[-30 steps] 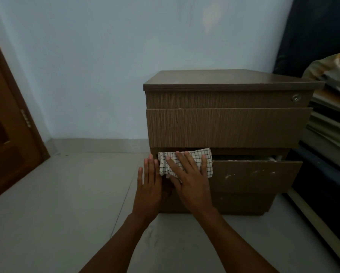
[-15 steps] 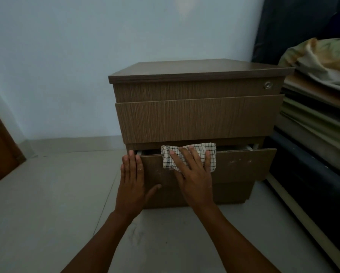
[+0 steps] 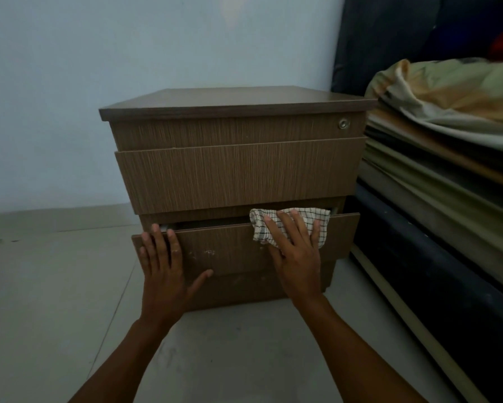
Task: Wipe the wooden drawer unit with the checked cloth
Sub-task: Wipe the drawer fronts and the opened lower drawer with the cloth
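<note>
The cloth (image 3: 258,225) is pressed against the top edge of the part-open drawer (image 3: 235,251) of the unit (image 3: 238,175) by the right hand (image 3: 295,257), fingers straight and spread. At 9 o'clock from it, the left hand (image 3: 164,266) is laid flat on the drawer's left end, fingers straight, thumb splayed.

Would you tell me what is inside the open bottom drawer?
Only a dark gap shows behind the drawer front; contents are hidden by it and the checked cloth under the right hand.

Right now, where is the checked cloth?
In the head view, the checked cloth lies over the top edge of the bottom drawer, toward its right side, under the right hand.
</note>
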